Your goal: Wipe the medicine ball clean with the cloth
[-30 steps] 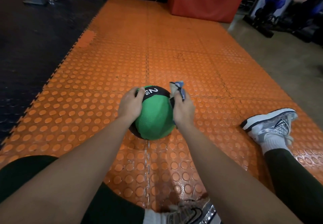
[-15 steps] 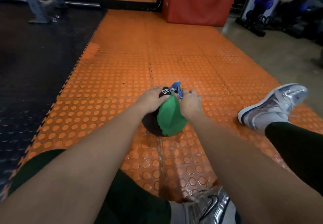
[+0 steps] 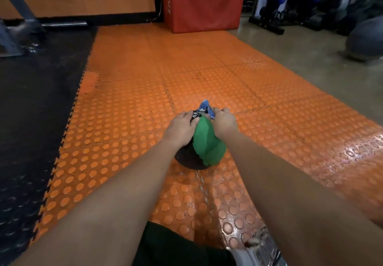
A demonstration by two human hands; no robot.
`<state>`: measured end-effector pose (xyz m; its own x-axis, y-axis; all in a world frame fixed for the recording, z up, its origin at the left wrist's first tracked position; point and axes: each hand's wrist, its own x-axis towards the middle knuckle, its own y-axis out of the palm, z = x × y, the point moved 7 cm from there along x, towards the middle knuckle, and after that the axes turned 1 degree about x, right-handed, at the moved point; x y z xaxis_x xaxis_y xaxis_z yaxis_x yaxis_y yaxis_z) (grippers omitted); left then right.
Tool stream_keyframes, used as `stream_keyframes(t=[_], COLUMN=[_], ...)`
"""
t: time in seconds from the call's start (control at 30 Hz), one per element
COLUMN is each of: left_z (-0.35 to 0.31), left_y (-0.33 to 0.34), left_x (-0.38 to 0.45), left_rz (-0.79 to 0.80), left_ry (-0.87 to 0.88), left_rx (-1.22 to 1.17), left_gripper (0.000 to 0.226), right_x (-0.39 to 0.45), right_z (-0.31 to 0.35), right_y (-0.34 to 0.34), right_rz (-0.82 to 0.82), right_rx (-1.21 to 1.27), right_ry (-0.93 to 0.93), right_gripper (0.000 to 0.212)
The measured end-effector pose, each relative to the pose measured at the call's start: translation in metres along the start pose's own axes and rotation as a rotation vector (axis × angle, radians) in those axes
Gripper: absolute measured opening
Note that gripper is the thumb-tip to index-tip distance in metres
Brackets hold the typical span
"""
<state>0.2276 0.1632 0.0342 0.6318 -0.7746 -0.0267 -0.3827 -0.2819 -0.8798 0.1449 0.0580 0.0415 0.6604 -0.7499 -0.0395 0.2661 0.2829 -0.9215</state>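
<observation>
The ball point(image 3: 209, 143) sits on the orange studded mat point(image 3: 128, 120), near the middle of the scene, between the two outstretched arms. It is round, so it has no long axis to speak of; its green panel faces the near side and slightly right, and a black band with white lettering runs over the top on the far side. A black panel shows low on its left, against the mat.

The left hand point(image 3: 180, 128) lies palm-down over the ball's upper left, fingers spread and curved to its surface, fingertips reaching the lettered band. The right hand point(image 3: 224, 121) is on the upper right, its fingers curled and gripping a bunched blue cloth point(image 3: 206, 109) that sticks up at the far side of the ball; whether the cloth touches the ball there seems likely but is blurred.
</observation>
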Motion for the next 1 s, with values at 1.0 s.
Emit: stream_keyframes(t=[1.0], left_z=[0.008], left_y=[0.006], left_x=[-0.008], left_rz=[0.052], left_ry=[0.043], left_rx=[-0.045], left_gripper=[0.052], right_x=[-0.007], right_z=[0.013], right_y=[0.02], right_rz=[0.003], right_rx=[0.158], right_ry=[-0.137], right_gripper=[0.056])
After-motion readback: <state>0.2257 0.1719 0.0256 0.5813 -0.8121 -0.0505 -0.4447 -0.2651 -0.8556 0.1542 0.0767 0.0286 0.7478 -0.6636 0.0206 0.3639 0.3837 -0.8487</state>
